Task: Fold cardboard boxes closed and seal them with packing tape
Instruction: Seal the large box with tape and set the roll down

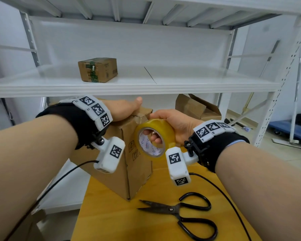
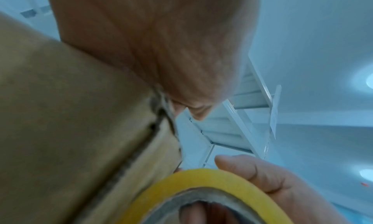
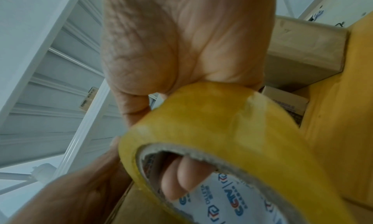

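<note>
Now | my left hand [image 1: 123,108] is pressing flat on the box [image 1: 129,164] top | my right hand [image 1: 174,124] is gripping the tape roll [image 1: 153,136] at its 3 o'clock | scissors [image 1: 181,213] are lying at 5 o'clock.

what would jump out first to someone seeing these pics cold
The yellow tape roll at the centre, gripped by the right hand with fingers through its core. Beside it, the left hand rests on the cardboard box; black scissors lie open on the yellow table.

Brown cardboard box [image 1: 129,164] upright on table, yellow tape roll [image 1: 153,138] alongside
</note>
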`<state>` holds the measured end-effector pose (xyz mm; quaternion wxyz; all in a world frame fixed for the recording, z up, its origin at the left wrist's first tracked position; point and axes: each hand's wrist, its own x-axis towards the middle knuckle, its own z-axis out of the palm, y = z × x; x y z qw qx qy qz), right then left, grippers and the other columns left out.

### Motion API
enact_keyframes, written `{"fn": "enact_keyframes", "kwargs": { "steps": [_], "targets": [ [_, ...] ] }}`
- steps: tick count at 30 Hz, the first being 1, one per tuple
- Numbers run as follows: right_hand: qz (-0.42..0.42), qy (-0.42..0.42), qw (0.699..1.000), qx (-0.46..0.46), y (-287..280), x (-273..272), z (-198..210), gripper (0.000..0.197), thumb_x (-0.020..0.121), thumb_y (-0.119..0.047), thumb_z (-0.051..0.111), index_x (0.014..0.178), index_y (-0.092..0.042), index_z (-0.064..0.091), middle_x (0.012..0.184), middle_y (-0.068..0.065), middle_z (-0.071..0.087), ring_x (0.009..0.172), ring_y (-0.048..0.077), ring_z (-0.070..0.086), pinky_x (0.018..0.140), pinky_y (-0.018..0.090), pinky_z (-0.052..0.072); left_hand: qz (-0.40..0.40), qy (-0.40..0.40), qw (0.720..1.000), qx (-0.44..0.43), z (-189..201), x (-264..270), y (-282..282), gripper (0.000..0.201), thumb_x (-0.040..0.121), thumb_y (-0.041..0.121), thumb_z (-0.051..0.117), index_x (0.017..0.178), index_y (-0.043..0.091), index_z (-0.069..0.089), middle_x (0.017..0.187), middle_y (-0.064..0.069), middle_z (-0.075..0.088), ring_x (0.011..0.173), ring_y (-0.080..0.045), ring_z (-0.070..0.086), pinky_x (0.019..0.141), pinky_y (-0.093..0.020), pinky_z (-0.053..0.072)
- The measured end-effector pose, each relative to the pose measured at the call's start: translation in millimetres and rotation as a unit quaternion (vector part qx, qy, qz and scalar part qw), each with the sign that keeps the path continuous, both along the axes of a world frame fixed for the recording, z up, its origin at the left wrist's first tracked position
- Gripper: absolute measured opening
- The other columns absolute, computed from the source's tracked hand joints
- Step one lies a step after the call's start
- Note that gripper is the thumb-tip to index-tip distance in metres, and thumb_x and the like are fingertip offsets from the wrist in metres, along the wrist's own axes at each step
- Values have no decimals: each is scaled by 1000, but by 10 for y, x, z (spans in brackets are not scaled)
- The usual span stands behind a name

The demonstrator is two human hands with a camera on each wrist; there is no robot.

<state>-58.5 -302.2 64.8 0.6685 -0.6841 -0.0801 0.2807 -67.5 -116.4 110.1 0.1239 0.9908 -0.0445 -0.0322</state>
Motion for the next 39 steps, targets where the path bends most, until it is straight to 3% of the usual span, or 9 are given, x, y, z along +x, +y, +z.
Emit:
{"fn": "enact_keyframes", "kwargs": {
  "steps": [1, 2, 4, 7, 21, 25, 32, 36, 39],
  "targets": [
    [5, -1, 1000, 2, -4, -13, 1, 45, 102, -34, 47, 107, 8, 64, 87, 15, 70, 65, 19, 62, 55, 26, 56, 8, 2, 1000, 2, 5, -10, -25, 63, 101, 60, 10, 110, 25, 61, 117, -4, 60, 115, -22, 52, 101, -31, 26],
    [10, -4, 1000, -2, -7, -16, -3, 45, 102, -34, 47, 105, 8, 65, 84, 13, 71, 64, 19, 62, 55, 26, 56, 9, 8, 1000, 5, -5, -8, -50, 66, 101, 59, 11, 128, 19, 56, 135, -10, 54, 130, -25, 45, 109, -33, 23],
    [20, -15, 1000, -15, -6, -30, -20, 44, 102, -34, 46, 105, 6, 65, 81, 11, 71, 63, 17, 62, 56, 25, 56, -13, 19, 999, 37, -38, -19, -100, 67, 104, 52, 14, 154, 8, 23, 162, -12, 18, 149, -24, 17, 119, -35, 10],
    [16, -27, 999, -12, -6, -42, -44, 41, 101, -33, 48, 108, 3, 66, 85, 10, 71, 60, 16, 60, 54, 25, 54, -23, 13, 996, 90, -107, 30, -115, 73, 103, 53, 18, 156, 6, 4, 164, -14, 0, 152, -25, 4, 122, -38, 7],
    [-28, -50, 996, -66, 51, 17, -70, 31, 98, -33, 57, 93, -4, 65, 56, 5, 58, 39, 8, 49, 39, 15, 44, -29, -15, 986, 161, -170, 153, -118, 72, 103, 52, 20, 156, 6, 2, 164, -14, 2, 151, -26, 7, 122, -41, 11],
    [-14, -62, 990, -124, 36, 66, -189, 38, 96, -39, 63, 107, -3, 65, 59, 4, 60, 45, 9, 52, 43, 17, 47, -30, -13, 987, 160, -166, 154, -133, 73, 103, 52, 23, 156, 7, 1, 164, -13, 2, 151, -25, 6, 122, -41, 11],
    [8, -95, 986, -136, 114, 99, -242, 36, 95, -44, 64, 100, -8, 63, 64, 6, 62, 50, 14, 55, 49, 21, 50, -27, -24, 984, 172, -191, 199, -143, 77, 102, 52, 31, 156, 7, 2, 164, -14, 6, 151, -27, 11, 121, -42, 15],
    [-9, -96, 987, -129, 94, 96, -288, 41, 95, -42, 66, 114, -6, 59, 66, 10, 64, 47, 17, 58, 47, 25, 53, -16, -38, 983, 178, -225, 226, -178, 79, 100, 52, 37, 157, 8, 5, 163, -15, 11, 149, -31, 17, 120, -45, 20],
    [-18, -94, 988, -119, 95, 92, -351, 39, 95, -42, 65, 114, -8, 59, 65, 10, 66, 47, 17, 60, 47, 26, 53, -8, -40, 983, 178, -235, 232, -197, 79, 101, 51, 38, 156, 6, 4, 163, -16, 9, 149, -32, 16, 120, -46, 19]
  ]
}}
